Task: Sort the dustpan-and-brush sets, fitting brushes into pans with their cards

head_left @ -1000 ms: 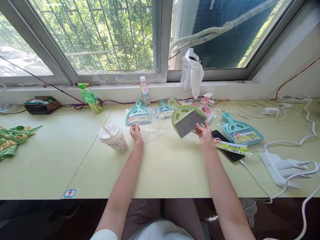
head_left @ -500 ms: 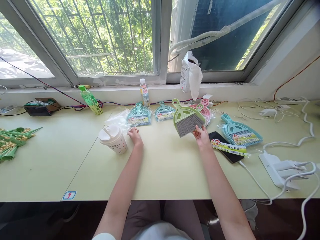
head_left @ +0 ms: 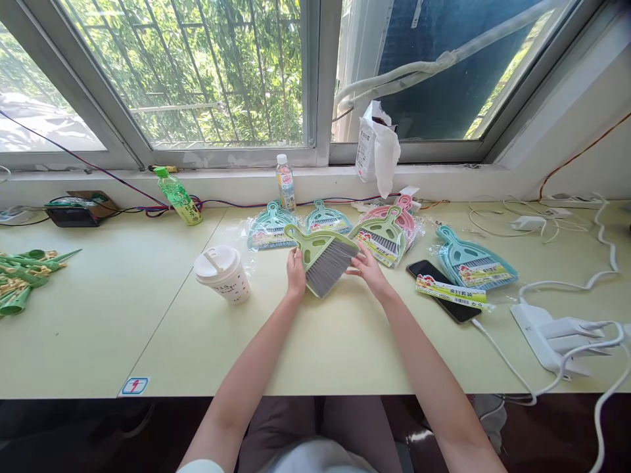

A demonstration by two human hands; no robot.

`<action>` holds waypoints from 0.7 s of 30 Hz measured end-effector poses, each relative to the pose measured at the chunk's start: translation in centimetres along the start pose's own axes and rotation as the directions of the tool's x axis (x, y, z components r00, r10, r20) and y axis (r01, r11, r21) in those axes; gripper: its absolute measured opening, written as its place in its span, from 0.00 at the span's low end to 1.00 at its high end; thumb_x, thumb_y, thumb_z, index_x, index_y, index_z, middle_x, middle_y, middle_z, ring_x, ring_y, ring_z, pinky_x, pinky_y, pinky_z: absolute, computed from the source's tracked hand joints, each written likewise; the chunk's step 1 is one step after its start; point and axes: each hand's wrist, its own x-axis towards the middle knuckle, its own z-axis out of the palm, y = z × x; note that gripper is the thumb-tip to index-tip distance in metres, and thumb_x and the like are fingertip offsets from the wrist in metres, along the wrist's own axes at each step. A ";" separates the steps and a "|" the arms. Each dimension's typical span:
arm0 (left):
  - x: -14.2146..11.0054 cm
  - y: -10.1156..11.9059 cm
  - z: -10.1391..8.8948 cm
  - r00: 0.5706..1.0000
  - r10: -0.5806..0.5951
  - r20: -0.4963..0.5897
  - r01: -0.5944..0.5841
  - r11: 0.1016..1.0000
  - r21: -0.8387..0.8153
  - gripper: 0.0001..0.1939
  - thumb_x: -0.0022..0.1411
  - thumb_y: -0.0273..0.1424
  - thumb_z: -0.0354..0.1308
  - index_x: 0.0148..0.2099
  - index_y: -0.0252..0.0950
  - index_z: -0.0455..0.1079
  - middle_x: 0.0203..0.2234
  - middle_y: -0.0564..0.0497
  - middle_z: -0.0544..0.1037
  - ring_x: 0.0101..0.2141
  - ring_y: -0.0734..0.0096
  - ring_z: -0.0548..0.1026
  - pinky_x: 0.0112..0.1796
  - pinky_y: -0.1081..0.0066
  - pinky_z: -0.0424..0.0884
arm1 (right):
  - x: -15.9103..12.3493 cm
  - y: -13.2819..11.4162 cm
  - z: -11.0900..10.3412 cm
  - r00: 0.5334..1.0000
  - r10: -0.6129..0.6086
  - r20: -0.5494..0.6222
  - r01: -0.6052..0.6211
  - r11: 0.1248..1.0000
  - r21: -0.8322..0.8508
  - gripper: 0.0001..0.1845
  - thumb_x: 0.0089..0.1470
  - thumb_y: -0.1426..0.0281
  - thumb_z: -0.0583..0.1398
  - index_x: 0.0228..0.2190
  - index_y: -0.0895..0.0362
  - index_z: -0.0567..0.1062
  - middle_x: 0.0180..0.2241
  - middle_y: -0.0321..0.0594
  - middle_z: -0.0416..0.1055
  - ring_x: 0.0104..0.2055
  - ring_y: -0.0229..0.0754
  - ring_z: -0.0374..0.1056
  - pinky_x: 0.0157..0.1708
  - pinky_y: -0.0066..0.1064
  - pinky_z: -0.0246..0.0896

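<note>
A green dustpan and brush set (head_left: 315,245) with grey bristles (head_left: 329,268) is held over the table, tilted, between my two hands. My left hand (head_left: 296,274) is closed on its left edge, thumb in front. At its right edge my right hand (head_left: 367,268) grips it with fingers partly hidden behind it. Just beyond, a packaged green set (head_left: 383,238) with a label lies over a pink set (head_left: 405,211). Two packaged blue sets, one on the left (head_left: 271,226) and one nearer the middle (head_left: 325,217), lie behind my hands.
A lidded paper cup (head_left: 227,279) stands left of my hands, with crumpled clear plastic (head_left: 241,240) behind it. To the right are a phone (head_left: 428,276), a loose label strip (head_left: 451,293), another blue set (head_left: 473,259) and a power strip (head_left: 537,335) with cables. Bottles stand near the window.
My left hand has left the clear plastic beside the cup and taken hold of the green set. The set has moved left and nearer to me, turning in my right hand.
</note>
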 end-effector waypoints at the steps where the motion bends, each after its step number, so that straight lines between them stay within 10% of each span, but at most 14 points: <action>1: -0.2 0.3 -0.2 0.998 0.044 -0.051 -0.042 0.998 0.048 0.18 0.65 0.44 0.45 0.45 0.36 0.67 0.37 0.47 0.74 0.40 0.67 0.72 0.41 0.70 0.65 | -0.3 -0.2 0.4 0.988 -0.110 -0.109 0.099 0.990 -0.100 0.25 0.52 0.65 0.56 0.53 0.51 0.62 0.47 0.43 0.68 0.42 0.40 0.68 0.42 0.39 0.68; 5: -1.4 2.1 -0.8 0.985 0.169 -0.024 -0.160 0.964 0.213 0.22 0.66 0.44 0.42 0.55 0.38 0.63 0.32 0.50 0.74 0.31 0.69 0.72 0.35 0.71 0.64 | -2.0 -1.2 2.4 0.842 -0.524 -0.129 0.340 0.701 -0.627 0.21 0.59 0.67 0.47 0.53 0.53 0.64 0.52 0.47 0.63 0.54 0.47 0.59 0.53 0.45 0.55; 9: -3.8 3.0 0.1 0.924 0.276 0.264 -0.344 0.900 0.266 0.27 0.65 0.45 0.45 0.61 0.39 0.59 0.41 0.46 0.75 0.33 0.68 0.73 0.37 0.70 0.66 | -3.1 -1.2 4.5 0.846 -0.521 0.112 0.412 0.506 -0.758 0.23 0.59 0.61 0.50 0.54 0.54 0.64 0.53 0.47 0.63 0.55 0.50 0.56 0.53 0.44 0.52; 21: -4.0 3.4 0.9 0.868 0.247 0.430 -0.345 0.924 0.167 0.21 0.66 0.42 0.44 0.55 0.42 0.69 0.47 0.49 0.76 0.45 0.63 0.73 0.46 0.68 0.65 | -1.3 -1.8 1.8 0.931 -0.362 -0.045 0.313 0.855 -0.413 0.18 0.51 0.55 0.56 0.24 0.55 0.74 0.25 0.37 0.63 0.26 0.37 0.56 0.28 0.30 0.55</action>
